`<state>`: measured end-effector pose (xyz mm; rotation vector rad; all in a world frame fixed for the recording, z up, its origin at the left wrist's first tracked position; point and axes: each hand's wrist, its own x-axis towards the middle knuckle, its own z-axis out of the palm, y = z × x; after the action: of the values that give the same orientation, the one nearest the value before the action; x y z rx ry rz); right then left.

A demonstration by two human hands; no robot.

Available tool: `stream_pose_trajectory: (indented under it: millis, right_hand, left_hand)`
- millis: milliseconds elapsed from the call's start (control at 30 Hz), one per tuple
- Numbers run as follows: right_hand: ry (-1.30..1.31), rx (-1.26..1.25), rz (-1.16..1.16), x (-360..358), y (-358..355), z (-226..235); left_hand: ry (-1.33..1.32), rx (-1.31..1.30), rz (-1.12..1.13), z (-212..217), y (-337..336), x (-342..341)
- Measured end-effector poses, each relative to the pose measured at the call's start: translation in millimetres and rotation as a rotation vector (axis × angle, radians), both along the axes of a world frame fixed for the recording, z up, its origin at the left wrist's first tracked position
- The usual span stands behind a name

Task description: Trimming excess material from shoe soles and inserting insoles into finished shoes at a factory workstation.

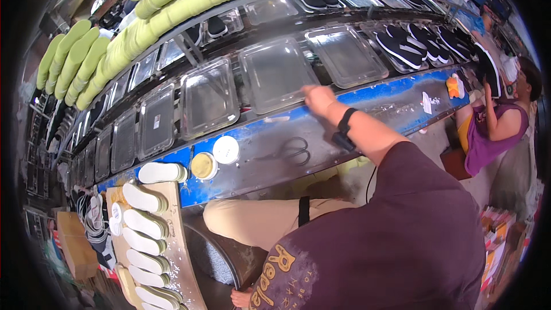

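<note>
The right hand (317,97), its grip undeterminable, touches a clear plastic rectangular tray (276,73); black-handled scissors (295,150) lie near on the blue-edged metal surface (379,100).

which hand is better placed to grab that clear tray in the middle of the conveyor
Right. The right hand is at the near edge of the clear tray, with its arm stretched out toward it. The left hand sits low by the stool, far from the tray.
</note>
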<state>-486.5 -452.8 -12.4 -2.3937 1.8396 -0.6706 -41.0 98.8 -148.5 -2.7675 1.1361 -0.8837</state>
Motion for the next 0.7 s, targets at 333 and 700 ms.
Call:
stream_pose_trajectory:
  millis: [333, 700]
  right_hand:
    - [0.147, 0.135, -0.916, -328, 0, 20]
    - [0.344, 0.326, -1.173, -460, 8, 49]
  left_hand:
    - [0.202, 0.187, -0.006, 17, -65, 9]
    - [0.425, 0.351, 0.180, 15, -74, 14]
